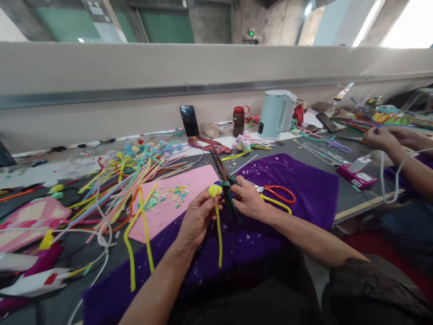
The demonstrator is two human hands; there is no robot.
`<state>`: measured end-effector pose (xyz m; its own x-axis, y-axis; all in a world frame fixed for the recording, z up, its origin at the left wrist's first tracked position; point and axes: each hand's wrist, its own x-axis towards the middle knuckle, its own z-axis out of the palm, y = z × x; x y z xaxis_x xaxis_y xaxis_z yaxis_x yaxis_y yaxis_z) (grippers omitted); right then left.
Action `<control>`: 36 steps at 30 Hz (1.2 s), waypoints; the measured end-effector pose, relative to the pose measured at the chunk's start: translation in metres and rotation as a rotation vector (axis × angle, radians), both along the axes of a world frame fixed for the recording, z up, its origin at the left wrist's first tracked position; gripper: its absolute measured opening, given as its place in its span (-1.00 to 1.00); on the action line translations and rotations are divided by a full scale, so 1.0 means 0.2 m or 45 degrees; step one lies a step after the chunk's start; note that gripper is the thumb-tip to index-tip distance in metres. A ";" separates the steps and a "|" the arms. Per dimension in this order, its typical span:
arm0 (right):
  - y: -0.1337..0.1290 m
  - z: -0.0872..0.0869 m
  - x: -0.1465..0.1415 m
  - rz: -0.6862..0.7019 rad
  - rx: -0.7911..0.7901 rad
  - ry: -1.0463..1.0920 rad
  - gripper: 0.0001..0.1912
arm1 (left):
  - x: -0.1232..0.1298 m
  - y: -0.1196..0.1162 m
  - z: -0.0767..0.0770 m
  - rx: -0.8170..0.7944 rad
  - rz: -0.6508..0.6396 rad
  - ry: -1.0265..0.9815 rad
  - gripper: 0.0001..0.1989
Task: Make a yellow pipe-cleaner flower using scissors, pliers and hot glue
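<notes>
Yellow fuzzy stems, doubled into a compact tuft (215, 190), sit near the centre of the frame, between our two hands. Our left hand (198, 212), palm turned inward, pinches the tuft between thumb and fingers, a single tail (219, 243) hanging down the frame. Our right hand (248, 196), nearer the dark-handled pliers (223, 174), has its fingers closed around their grips; the tool's long axis leans toward the top of the frame, its nose pointing above the tuft. The tuft lies just left of the right fingertips, beside the pivot; we cannot tell whether metal touches it. Both forearms rise from the lower edge and converge over purple cloth (304, 189). Red-and-yellow-handled scissors (280, 192) lie right of centre; a pink sheet (149, 230) with cut bits spreads left.
</notes>
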<state>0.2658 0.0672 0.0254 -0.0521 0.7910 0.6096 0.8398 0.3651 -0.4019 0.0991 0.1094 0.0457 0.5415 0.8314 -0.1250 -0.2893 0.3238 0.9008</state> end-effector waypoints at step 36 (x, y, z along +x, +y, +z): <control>-0.06 0.05 -0.05 0.199 -0.343 -0.312 -0.79 | -0.02 0.02 0.01 -0.049 0.050 -0.086 -0.84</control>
<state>0.2555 0.0543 0.0348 -0.3026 0.8921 0.3356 0.8654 0.4047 -0.2956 0.0958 0.1138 0.0478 0.5171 0.8472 -0.1218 -0.3619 0.3454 0.8659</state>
